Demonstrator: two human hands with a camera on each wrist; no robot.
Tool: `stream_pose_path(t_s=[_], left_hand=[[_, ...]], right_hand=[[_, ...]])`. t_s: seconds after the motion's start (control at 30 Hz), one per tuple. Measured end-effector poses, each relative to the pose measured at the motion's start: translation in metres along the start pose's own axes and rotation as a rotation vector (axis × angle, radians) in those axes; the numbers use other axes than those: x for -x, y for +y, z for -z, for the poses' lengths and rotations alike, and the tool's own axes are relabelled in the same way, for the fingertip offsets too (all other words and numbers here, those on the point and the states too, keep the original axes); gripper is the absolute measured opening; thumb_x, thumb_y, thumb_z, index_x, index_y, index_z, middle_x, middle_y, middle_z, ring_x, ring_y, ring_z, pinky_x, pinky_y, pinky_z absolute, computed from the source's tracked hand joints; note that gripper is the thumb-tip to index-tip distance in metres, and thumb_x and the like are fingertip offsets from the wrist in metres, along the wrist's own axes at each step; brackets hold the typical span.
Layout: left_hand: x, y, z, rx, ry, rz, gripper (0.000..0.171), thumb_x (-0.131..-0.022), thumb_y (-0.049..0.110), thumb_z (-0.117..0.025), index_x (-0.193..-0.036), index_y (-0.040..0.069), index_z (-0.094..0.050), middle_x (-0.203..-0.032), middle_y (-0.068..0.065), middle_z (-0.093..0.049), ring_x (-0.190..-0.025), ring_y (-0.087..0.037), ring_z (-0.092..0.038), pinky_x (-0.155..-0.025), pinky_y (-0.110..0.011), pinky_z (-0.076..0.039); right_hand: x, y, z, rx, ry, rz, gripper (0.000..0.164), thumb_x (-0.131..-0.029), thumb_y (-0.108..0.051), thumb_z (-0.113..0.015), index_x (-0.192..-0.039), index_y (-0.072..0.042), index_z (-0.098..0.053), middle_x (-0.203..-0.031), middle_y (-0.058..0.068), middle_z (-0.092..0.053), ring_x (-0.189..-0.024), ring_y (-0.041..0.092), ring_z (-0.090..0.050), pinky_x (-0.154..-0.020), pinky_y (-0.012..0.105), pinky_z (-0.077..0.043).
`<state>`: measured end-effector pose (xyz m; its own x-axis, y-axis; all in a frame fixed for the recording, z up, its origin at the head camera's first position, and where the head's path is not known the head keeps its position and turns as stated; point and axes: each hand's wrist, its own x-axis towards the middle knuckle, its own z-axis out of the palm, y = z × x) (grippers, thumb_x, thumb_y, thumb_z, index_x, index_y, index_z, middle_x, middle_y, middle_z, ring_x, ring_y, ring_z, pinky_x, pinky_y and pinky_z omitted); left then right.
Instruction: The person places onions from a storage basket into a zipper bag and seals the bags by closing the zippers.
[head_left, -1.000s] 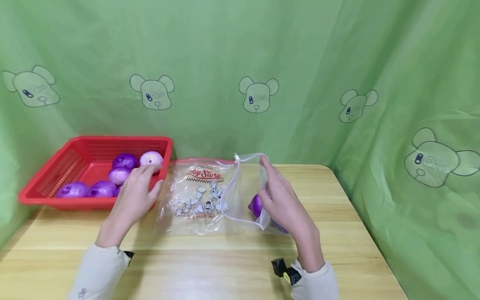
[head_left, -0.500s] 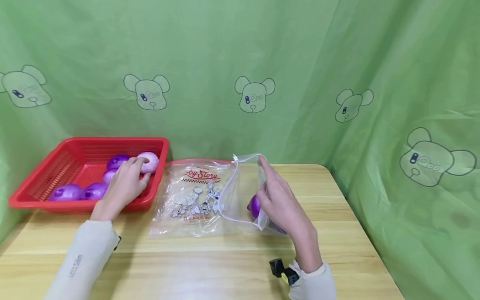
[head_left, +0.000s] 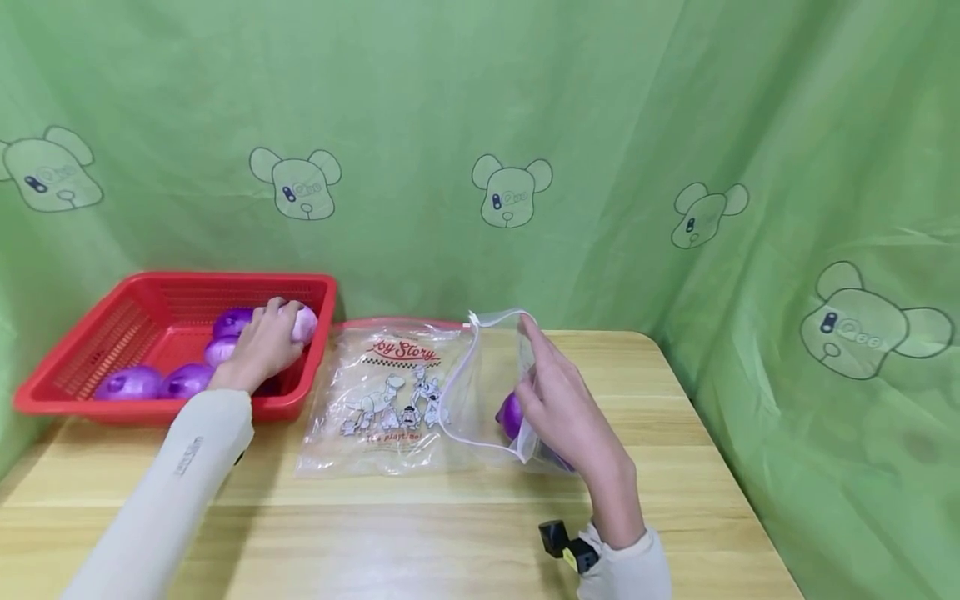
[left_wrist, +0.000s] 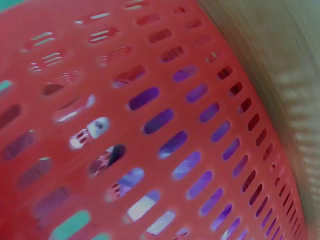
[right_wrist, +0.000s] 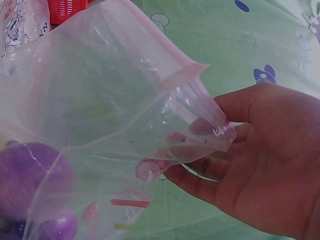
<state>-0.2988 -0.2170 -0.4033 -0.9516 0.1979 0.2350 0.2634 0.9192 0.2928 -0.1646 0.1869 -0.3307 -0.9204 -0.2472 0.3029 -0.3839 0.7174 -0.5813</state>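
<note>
My left hand [head_left: 262,343] reaches over the near side of the red basket [head_left: 326,350] and grips a pale pinkish onion [head_left: 305,323] in its right back corner. Palm and fingers cover much of that onion. Around it in the basket lie several purple onions [head_left: 130,383]. With thumb and fingers, my right hand [right_wrist: 280,155] pinches the edge of a clear zip bag [right_wrist: 95,65], whose mouth stands open toward the left. Purple onions [right_wrist: 35,180] sit inside the bag. Basket slots fill the left wrist view, with purple showing through them.
A flat clear bag printed with red lettering and cartoon figures [head_left: 390,404] lies between the basket and the zip bag. All stand on a wooden table [head_left: 390,533]. A green curtain with bear heads [head_left: 405,167] hangs behind and to the right.
My left hand has moved from the basket's right side farther in and over the pale onion, closing on it. The right hand keeps its hold on the bag edge, nearly still.
</note>
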Motion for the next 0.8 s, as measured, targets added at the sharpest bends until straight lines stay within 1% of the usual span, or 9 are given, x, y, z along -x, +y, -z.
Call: stream_pose_path(t_s=[0.07,0.13,0.27,0.37,0.47,0.57,0.67,0.8], left_hand=[[-0.002,-0.003,-0.002,0.002,-0.027,0.014,0.056,-0.082,0.005,-0.065,-0.133,-0.009,-0.047,-0.131,-0.037,-0.041,-0.116,-0.062,-0.043,-0.089,-0.076,-0.038],[-0.004,-0.007,-0.005,0.005,-0.048,0.020,0.058,-0.081,0.005,-0.064,-0.134,-0.009,-0.046,-0.132,-0.036,-0.040,-0.116,-0.062,-0.042,-0.090,-0.076,-0.038],[-0.003,-0.014,-0.010,0.010,-0.088,0.044,0.063,-0.081,0.006,-0.063,-0.139,-0.007,-0.042,-0.136,-0.035,-0.039,-0.121,-0.062,-0.039,-0.091,-0.079,-0.034],[-0.003,-0.016,-0.013,-0.001,-0.091,0.066,0.065,-0.082,0.011,-0.066,-0.140,-0.006,-0.040,-0.133,-0.037,-0.038,-0.118,-0.062,-0.040,-0.090,-0.080,-0.033],[-0.003,-0.017,-0.015,-0.004,-0.069,0.075,0.065,-0.082,0.014,-0.070,-0.136,-0.006,-0.041,-0.125,-0.039,-0.039,-0.110,-0.061,-0.045,-0.087,-0.078,-0.036],[-0.004,-0.015,-0.016,-0.001,-0.062,0.066,0.064,-0.080,0.015,-0.073,-0.131,-0.007,-0.040,-0.119,-0.038,-0.041,-0.104,-0.060,-0.047,-0.085,-0.075,-0.039],[-0.005,-0.014,-0.016,-0.005,-0.064,0.055,0.062,-0.080,0.015,-0.073,-0.128,-0.006,-0.041,-0.119,-0.038,-0.045,-0.104,-0.060,-0.049,-0.084,-0.075,-0.040],[-0.005,-0.014,-0.015,-0.017,-0.067,0.040,0.061,-0.081,0.016,-0.073,-0.129,-0.007,-0.043,-0.118,-0.038,-0.050,-0.103,-0.061,-0.052,-0.083,-0.073,-0.041]], right_hand=[[0.000,0.001,0.000,-0.003,0.002,0.003,0.084,-0.091,0.004,-0.054,-0.161,-0.015,-0.011,-0.162,0.009,-0.028,-0.112,0.026,-0.058,-0.107,0.045,-0.044],[0.001,0.000,-0.001,-0.007,0.000,0.001,0.085,-0.091,0.004,-0.054,-0.161,-0.016,-0.011,-0.162,0.008,-0.028,-0.106,0.022,-0.059,-0.106,0.044,-0.045],[0.001,0.000,-0.002,-0.009,-0.001,-0.003,0.086,-0.090,0.005,-0.054,-0.161,-0.017,-0.011,-0.162,0.007,-0.028,-0.092,0.016,-0.058,-0.100,0.038,-0.050],[0.001,0.000,-0.001,-0.005,0.003,-0.003,0.086,-0.090,0.004,-0.054,-0.161,-0.017,-0.011,-0.162,0.007,-0.028,-0.093,0.015,-0.057,-0.099,0.038,-0.050],[0.001,0.001,-0.001,-0.001,0.005,-0.002,0.085,-0.090,0.004,-0.054,-0.161,-0.017,-0.011,-0.162,0.007,-0.028,-0.094,0.016,-0.058,-0.096,0.037,-0.051],[0.001,0.002,0.000,0.007,0.005,0.000,0.085,-0.090,0.004,-0.054,-0.161,-0.017,-0.011,-0.162,0.008,-0.028,-0.099,0.018,-0.058,-0.097,0.037,-0.051],[0.001,0.003,0.000,0.014,0.004,0.004,0.084,-0.090,0.004,-0.054,-0.161,-0.016,-0.011,-0.161,0.008,-0.028,-0.105,0.020,-0.057,-0.101,0.039,-0.048],[0.001,0.003,0.002,0.011,0.005,0.003,0.085,-0.090,0.004,-0.054,-0.161,-0.016,-0.011,-0.161,0.009,-0.029,-0.097,0.018,-0.058,-0.094,0.036,-0.052]])
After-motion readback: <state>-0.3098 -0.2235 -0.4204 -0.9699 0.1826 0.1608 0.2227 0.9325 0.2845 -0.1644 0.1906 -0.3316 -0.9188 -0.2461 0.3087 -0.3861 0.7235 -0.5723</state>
